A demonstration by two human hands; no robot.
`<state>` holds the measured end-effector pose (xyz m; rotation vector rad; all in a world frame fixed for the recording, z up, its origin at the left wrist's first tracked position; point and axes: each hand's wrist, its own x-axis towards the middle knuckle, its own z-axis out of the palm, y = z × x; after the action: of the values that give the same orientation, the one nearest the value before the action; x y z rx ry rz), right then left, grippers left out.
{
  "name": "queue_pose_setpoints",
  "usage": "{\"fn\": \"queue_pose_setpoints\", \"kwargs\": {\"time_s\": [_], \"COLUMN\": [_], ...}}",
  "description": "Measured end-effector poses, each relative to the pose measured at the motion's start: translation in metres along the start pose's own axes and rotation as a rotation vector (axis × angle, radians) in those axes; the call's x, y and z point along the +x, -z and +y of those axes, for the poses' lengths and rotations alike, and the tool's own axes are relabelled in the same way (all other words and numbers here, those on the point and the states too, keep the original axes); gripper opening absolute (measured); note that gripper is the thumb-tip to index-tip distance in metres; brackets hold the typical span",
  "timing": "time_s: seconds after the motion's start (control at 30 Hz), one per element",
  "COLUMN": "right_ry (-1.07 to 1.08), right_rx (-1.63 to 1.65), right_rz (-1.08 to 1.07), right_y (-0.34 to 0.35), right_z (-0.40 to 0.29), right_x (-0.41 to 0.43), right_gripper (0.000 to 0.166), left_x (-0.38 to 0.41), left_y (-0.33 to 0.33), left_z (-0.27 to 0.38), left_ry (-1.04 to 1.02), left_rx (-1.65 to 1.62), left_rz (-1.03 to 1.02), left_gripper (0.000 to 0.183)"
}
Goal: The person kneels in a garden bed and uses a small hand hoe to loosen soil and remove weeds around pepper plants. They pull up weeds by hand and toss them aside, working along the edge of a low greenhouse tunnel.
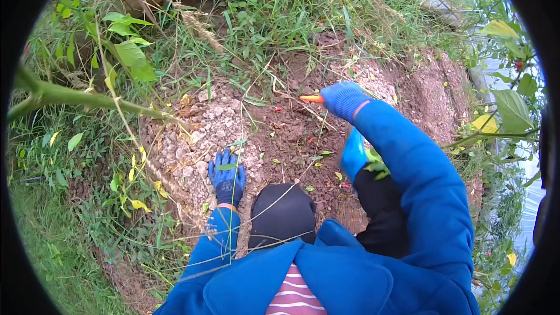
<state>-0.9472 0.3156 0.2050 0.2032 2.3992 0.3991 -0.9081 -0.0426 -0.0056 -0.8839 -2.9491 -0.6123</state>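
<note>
My left hand (226, 176), in a dark blue coated work glove, presses flat on pale, crumbly soil (208, 127) with its fingers spread. A green leaf or blade crosses in front of its fingers. In a blue knit glove, my right hand (344, 99) is closed around an orange handle (312, 98), whose end sticks out to the left. What the handle belongs to is hidden by the glove and sleeve. Below the right hand lies darker bare soil (288, 140) with scattered leaves and small red chili-like pods. Grass (271, 57) begins just beyond both hands.
A thick green plant stem (87, 98) juts in from the left, close to the camera. Leafy branches (509, 105) hang at the right. My bent black-clad knee (282, 216) and a bright blue boot (353, 153) are on the soil. Plastic sheeting (531, 210) runs along the right.
</note>
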Motion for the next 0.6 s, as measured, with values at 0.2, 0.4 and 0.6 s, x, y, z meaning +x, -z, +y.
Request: {"fn": "queue_pose_setpoints", "kwargs": {"time_s": [0.2,0.4,0.6], "right_ry": [0.251,0.595,0.202], "right_rx": [-0.127,-0.359,-0.04], "right_rz": [0.03,0.155,0.575], "right_y": [-0.005,0.02,0.088], "right_z": [-0.025,-0.005,0.087], "right_x": [0.079,0.167,0.257], "right_gripper": [0.019,0.016,0.022], "left_x": [-0.001,-0.007,-0.004], "left_y": [-0.002,-0.014,-0.003], "left_z": [-0.01,-0.014,-0.008], "left_ry": [0.0,0.018,0.033], "left_rx": [0.048,0.101,0.131], "left_rz": [0.012,-0.004,-0.145], "left_gripper": [0.041,0.044,0.054]}}
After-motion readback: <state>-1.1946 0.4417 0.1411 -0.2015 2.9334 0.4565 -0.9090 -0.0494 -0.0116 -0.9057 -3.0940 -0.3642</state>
